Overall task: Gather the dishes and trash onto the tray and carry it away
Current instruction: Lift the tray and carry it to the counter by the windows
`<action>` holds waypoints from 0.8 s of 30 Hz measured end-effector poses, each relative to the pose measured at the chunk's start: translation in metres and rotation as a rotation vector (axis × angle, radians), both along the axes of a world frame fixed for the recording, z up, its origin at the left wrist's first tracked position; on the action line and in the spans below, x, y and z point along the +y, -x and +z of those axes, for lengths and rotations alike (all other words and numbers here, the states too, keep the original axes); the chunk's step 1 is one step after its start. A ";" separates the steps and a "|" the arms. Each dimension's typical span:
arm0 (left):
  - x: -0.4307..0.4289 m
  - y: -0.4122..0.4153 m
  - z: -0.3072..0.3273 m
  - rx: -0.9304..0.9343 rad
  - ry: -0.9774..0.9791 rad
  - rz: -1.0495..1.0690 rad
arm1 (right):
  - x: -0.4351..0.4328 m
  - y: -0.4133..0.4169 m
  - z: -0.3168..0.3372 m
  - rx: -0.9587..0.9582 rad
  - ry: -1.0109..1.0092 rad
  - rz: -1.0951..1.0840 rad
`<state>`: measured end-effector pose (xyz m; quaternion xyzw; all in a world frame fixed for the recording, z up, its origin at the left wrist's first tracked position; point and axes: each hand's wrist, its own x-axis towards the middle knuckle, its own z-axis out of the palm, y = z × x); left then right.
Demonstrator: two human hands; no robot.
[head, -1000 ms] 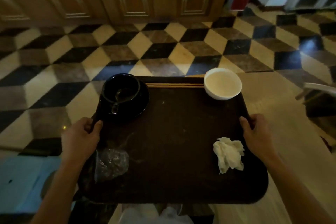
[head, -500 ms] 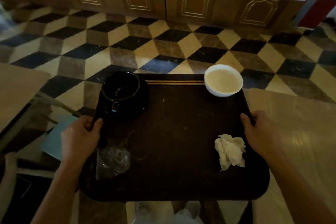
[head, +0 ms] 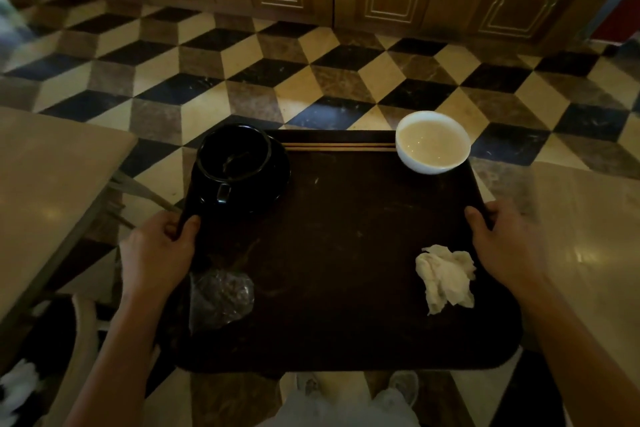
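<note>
A dark tray [head: 346, 253] is carried over a tiled floor [head: 311, 73], the left hand [head: 157, 253] and right hand [head: 507, 246] each clamped on a side edge for balance. It holds a black pot [head: 235, 158], a white bowl [head: 433, 142], chopsticks [head: 339, 147], a crumpled napkin [head: 445, 277] and what looks like a plastic wrapper [head: 220, 298].

Dark tray [head: 346, 253] w/ bowls, chopsticks, napkin, wrapper.

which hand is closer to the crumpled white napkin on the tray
Right. The right hand grips the tray edge just beside the crumpled white napkin, almost touching it. The left hand holds the opposite edge, across the tray's full width.
</note>
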<state>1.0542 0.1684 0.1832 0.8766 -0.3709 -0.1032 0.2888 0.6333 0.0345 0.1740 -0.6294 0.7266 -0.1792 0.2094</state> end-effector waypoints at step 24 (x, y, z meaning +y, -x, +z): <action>-0.139 -0.060 -0.019 -0.005 -0.025 -0.015 | -0.148 -0.064 -0.010 -0.006 -0.048 0.011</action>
